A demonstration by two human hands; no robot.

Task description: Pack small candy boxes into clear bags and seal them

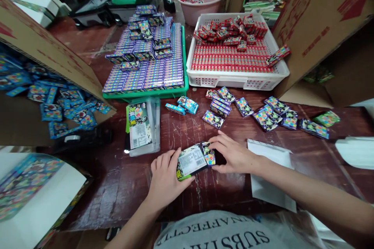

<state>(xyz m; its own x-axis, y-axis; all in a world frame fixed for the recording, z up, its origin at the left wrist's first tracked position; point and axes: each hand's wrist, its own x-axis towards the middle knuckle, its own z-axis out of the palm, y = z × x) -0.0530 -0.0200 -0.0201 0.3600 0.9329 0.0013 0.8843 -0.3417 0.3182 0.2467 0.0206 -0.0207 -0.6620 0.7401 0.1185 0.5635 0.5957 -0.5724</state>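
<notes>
My left hand point(167, 177) grips the near end of a printed plastic pouch point(191, 160), black and green with a white barcode label, lying low over the table. At the pouch's right end my right hand point(233, 153) pinches a small purple candy box point(208, 153) with coloured dots. That box touches the pouch's end; whether part of it is inside, I cannot tell. Left of my hands lies a stack of similar pouches point(142, 126), clear-edged. Beyond my hands are loose purple boxes point(213, 119) and two blue boxes point(187, 104).
A green tray point(187, 60) holds rows of purple boxes; a white crate point(233, 82) holds red ones. Open cartons stand at left point(55, 52) and right point(318, 19). Behind is a pink basin point(201, 9). White paper point(270, 179) lies by my right forearm.
</notes>
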